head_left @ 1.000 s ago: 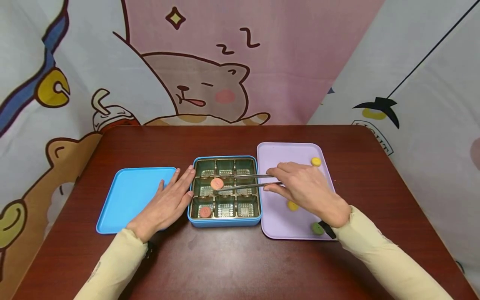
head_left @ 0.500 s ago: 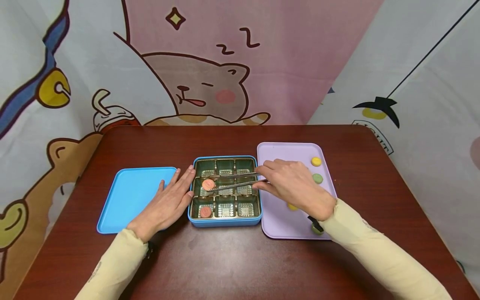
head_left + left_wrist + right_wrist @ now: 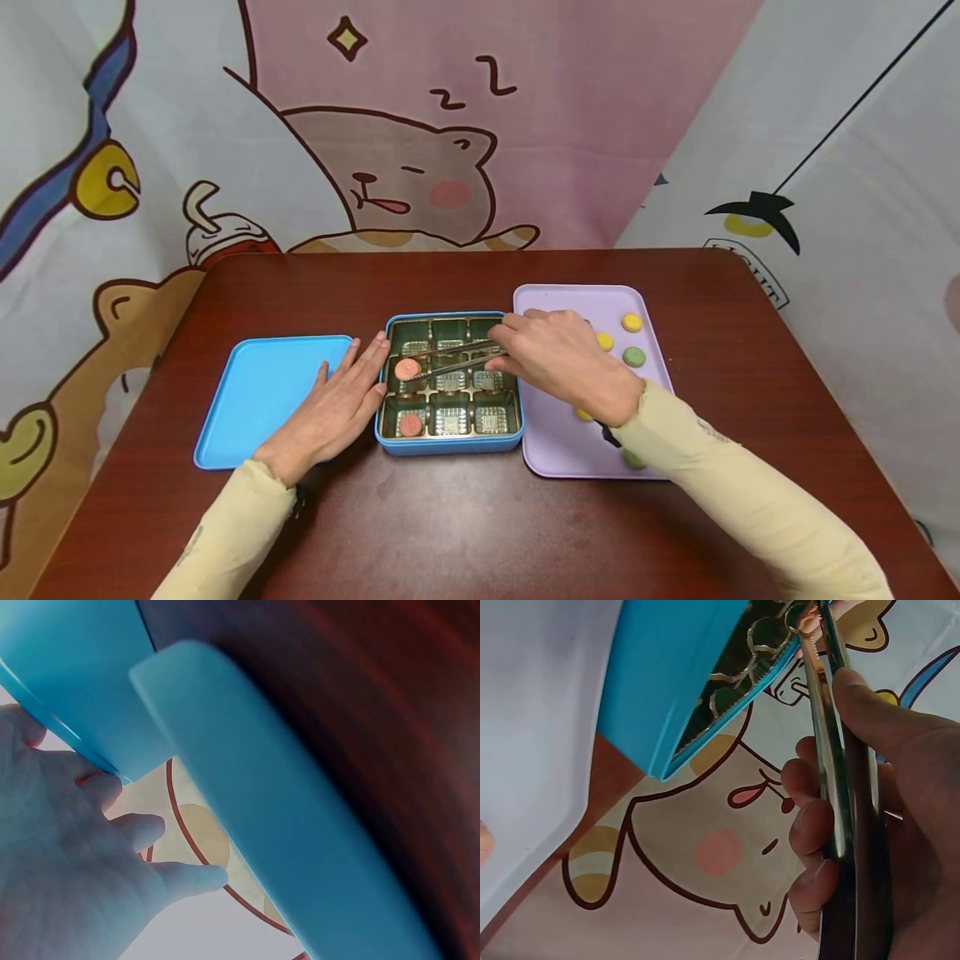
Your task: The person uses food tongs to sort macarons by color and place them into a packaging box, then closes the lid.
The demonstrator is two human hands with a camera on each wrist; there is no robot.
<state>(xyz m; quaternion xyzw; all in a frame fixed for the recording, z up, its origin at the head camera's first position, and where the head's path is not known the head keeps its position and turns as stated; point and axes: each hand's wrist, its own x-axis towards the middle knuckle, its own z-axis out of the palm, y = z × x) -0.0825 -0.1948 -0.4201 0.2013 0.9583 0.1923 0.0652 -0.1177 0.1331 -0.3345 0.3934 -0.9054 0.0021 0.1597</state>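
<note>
My right hand (image 3: 566, 358) grips a pair of metal tongs (image 3: 450, 368), reaching leftward over the blue box (image 3: 450, 447). Between the tong tips is a small round orange-pink piece (image 3: 407, 369), at the left compartment of the middle row; whether it touches the bottom I cannot tell. A similar pink piece (image 3: 410, 425) lies in the front left compartment. My left hand (image 3: 322, 408) rests its straight fingers against the box's left side. In the right wrist view, my thumb and fingers wrap the tongs (image 3: 836, 772), whose tips are partly cut off at the top edge.
Left of the box lies a flat blue lid (image 3: 258, 392), partly under my left forearm. A lilac tray (image 3: 547, 450) on the right bears several yellow pieces (image 3: 632, 322) and green pieces (image 3: 634, 357). A patterned cloth hangs behind the table (image 3: 450, 533).
My right hand has moved left with the tongs, carrying the orange-pink piece to the left compartment of the middle row. More pieces on the tray are uncovered. My left hand has stayed put.
</note>
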